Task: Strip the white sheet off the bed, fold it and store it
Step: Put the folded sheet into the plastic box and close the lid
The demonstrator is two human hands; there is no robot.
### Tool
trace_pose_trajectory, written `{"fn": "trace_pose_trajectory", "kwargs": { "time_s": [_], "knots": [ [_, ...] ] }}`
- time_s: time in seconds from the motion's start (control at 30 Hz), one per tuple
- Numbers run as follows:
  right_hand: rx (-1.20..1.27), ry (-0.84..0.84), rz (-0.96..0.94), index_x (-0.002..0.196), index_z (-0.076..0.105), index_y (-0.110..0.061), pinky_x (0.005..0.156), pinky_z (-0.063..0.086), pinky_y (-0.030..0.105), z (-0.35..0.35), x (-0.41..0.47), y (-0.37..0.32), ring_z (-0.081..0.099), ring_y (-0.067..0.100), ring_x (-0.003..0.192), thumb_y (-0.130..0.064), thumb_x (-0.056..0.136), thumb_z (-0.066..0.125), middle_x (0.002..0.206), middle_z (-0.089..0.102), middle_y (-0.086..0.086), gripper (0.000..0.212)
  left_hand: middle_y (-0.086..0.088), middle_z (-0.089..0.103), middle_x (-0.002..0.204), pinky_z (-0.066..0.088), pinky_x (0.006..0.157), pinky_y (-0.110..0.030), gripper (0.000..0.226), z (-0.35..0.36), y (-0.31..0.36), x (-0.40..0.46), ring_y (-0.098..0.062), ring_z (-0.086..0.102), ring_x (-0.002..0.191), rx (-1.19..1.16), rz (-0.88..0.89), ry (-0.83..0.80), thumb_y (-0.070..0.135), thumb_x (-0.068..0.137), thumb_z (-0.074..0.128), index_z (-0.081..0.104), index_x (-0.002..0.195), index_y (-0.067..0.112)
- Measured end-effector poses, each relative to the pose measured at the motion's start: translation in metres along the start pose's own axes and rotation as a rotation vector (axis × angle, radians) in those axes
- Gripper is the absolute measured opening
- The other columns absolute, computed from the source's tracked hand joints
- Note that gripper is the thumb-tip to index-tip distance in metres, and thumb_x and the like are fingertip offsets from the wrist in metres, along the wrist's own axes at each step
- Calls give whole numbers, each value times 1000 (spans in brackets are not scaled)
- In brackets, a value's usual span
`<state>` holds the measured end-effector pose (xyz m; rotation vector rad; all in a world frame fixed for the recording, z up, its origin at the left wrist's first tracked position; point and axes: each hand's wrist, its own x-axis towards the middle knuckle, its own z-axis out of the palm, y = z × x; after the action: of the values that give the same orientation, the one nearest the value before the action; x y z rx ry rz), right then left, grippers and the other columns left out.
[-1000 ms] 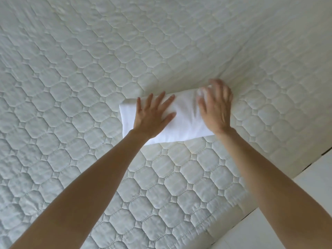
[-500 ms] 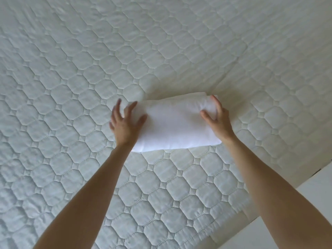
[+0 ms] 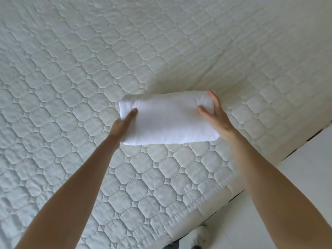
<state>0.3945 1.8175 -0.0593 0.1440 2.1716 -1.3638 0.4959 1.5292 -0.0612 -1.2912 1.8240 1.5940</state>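
One head-worn wide-angle camera gives the only view, so no scene is shared with another. It looks forward and steeply down from above the near edge of the pale quilted mattress pad (image 3: pixel 75 97), whose octagon stitching fills most of the frame and bends toward the far corners. The two bare forearms enter from the near left and near right. A strip of white floor (image 3: pixel 305 177) shows at the near right, close beneath the lens.

The left hand (image 3: pixel 124 124) showed only its thumb and wrist; its fingers lay hidden under the folded sheet (image 3: pixel 168 117). The quilted mattress (image 3: pixel 71 87) ran past the frame's edges. A blurred white shoe (image 3: pixel 201 235) sat at the bottom edge.
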Motion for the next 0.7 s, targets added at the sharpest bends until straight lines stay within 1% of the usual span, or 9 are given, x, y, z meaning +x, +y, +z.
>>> {"fn": "trace_pose_trajectory", "kwargs": {
  "time_s": [0.07,0.13,0.2,0.3,0.43,0.5,0.57,0.63,0.7],
  "knots": [
    [6,35,-24,139,22,-47,107,27,26,-19,-37,-4,31,0,129,-40,88,61,139,29,-30,65,5,61,96,47,78,-34,59,7,2,-35,-21,57,95,-54,39,-26,65,72,59,52,112,21],
    [19,90,-20,139,22,-48,101,29,24,-47,-81,-12,33,1,126,-39,89,60,141,30,-28,64,5,63,100,50,79,-35,56,21,10,-79,-20,59,96,-91,75,-63,62,71,60,52,113,26],
    [34,132,-2,140,22,-47,94,30,22,-76,-122,-22,37,0,120,-37,89,60,138,32,-28,64,4,64,107,50,87,-38,64,36,21,-117,-19,60,101,-85,90,-92,64,66,61,53,117,27],
    [77,192,40,138,22,-50,91,36,22,-125,-178,-31,45,5,114,-38,89,59,134,35,-27,63,2,65,112,49,91,-40,79,64,43,-175,-19,61,103,-28,147,-140,70,57,61,53,121,26],
    [186,284,101,135,22,-56,88,41,27,-208,-243,-35,51,12,106,-43,87,59,121,46,-19,61,2,66,113,51,90,-39,82,120,89,-252,-18,62,103,54,208,-215,70,56,63,54,123,25],
    [238,309,84,136,22,-55,85,47,31,-252,-272,-37,54,15,103,-44,87,59,112,48,-21,62,3,66,112,51,90,-38,83,155,111,-287,-18,62,103,101,256,-230,73,55,61,55,122,25],
    [261,332,56,135,22,-55,87,49,35,-293,-287,-33,55,16,102,-46,86,60,111,48,-20,63,3,66,112,50,90,-39,83,189,131,-311,-17,62,102,138,284,-228,77,56,59,55,121,26],
    [271,374,32,137,23,-53,85,49,31,-348,-303,-28,55,16,103,-46,86,60,114,50,-15,63,5,66,108,50,85,-35,76,237,152,-343,-16,62,100,152,320,-246,78,61,55,56,118,28],
    [266,400,27,139,23,-50,74,45,17,-396,-310,-21,53,14,100,-45,87,59,116,49,-11,64,7,66,106,49,79,-30,68,280,170,-365,-13,62,97,148,342,-242,75,67,51,57,117,29]
  ]
}}
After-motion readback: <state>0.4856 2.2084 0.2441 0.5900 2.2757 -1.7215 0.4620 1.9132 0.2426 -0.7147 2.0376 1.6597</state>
